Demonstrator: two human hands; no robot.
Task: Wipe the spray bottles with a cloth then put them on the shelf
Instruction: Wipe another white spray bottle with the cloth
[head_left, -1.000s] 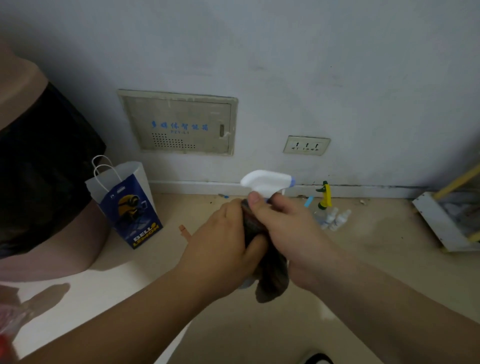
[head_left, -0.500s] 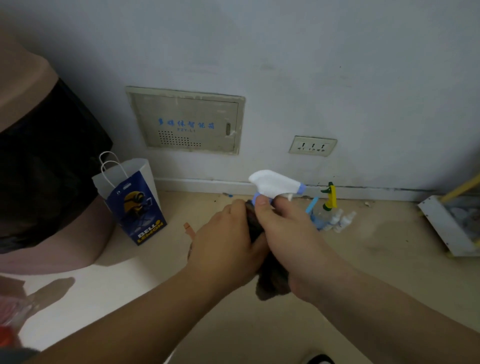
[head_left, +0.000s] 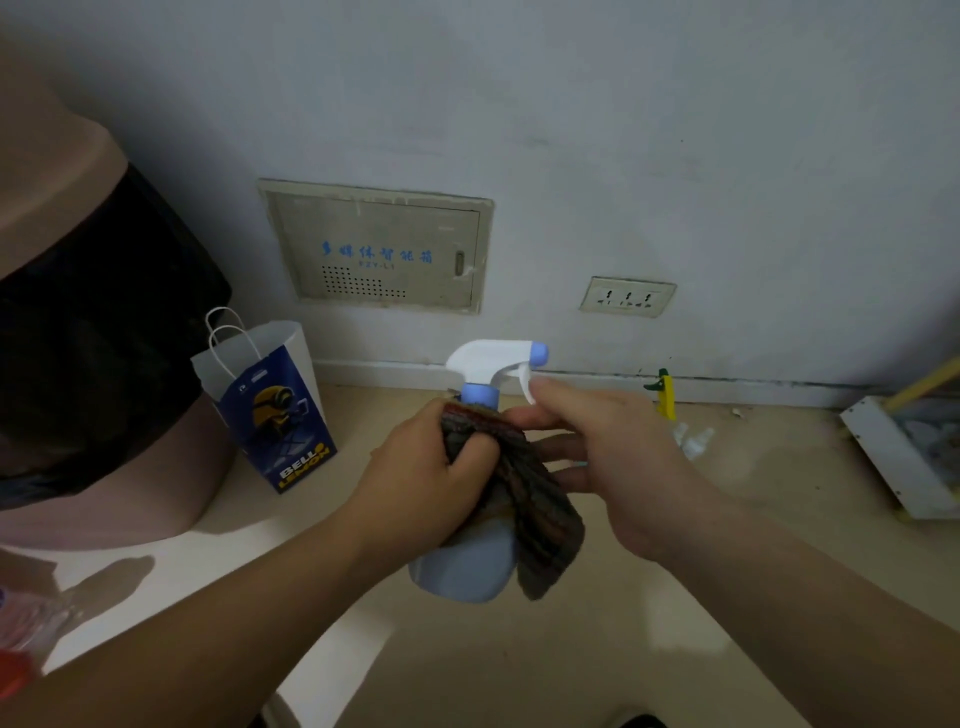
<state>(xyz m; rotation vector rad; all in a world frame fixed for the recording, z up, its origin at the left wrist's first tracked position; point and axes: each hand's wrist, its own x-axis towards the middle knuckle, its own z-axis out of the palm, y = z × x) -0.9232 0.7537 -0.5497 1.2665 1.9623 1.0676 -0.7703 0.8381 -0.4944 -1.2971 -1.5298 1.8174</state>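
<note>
**Mid-wipe, nothing shelved yet**

The spray bottle (head_left: 465, 566) is held upright in the air in front of the person, between both hands and above the floor (head_left: 675, 597). The left hand (head_left: 421, 478) has its grip clamped on the dark cloth (head_left: 535, 519). The cloth is bunched round the bottle's shoulder just under the blue collar, and a tail of it hangs down the right flank. The right hand (head_left: 628, 467) has its grip apart, with the fingers stretched out against the cloth and bottle and one tip at the white trigger.

I'd judge this bottle is partway through its wipe and has not gone to any shelf. The small white bottles (head_left: 693, 441) lying near the skirting, with a yellow-and-green sprayer (head_left: 665, 395) standing just behind them, look to be waiting their turn. I can't pick out a shelf for certain, though the white frame (head_left: 893, 457) at far right may be one.

The wall is scuffed grey-white, with a recessed panel (head_left: 379, 249) lettered in blue and a socket (head_left: 627, 297). At left a blue-and-white paper bag (head_left: 275, 410) stands on what looks like a white tabletop (head_left: 171, 571).
</note>
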